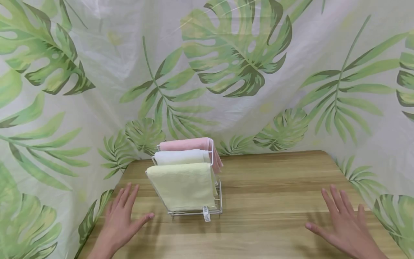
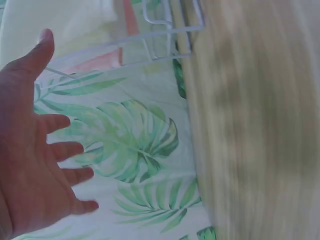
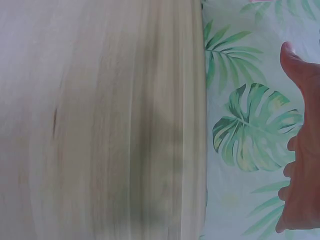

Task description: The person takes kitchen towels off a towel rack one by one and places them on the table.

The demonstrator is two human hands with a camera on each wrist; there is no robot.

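A white wire rack (image 1: 195, 213) stands left of the middle of the wooden table, with three folded cloths draped over its bars. The yellow cloth (image 1: 182, 185) hangs at the front, the white cloth (image 1: 181, 157) behind it and the pink cloth (image 1: 185, 144) at the back. A small printed tag (image 1: 206, 213) hangs at the rack's lower front. My left hand (image 1: 119, 219) is left of the rack, fingers spread and thumb toward it, holding nothing. Far to the right, my right hand (image 1: 347, 226) is also spread, with nothing in it.
The wood-grain table (image 1: 275, 187) spans the space between the hands. A leaf-printed curtain (image 1: 226, 111) hangs close behind its back edge and down both sides. Part of the rack frame (image 2: 172, 30) appears at the top of the left wrist view.
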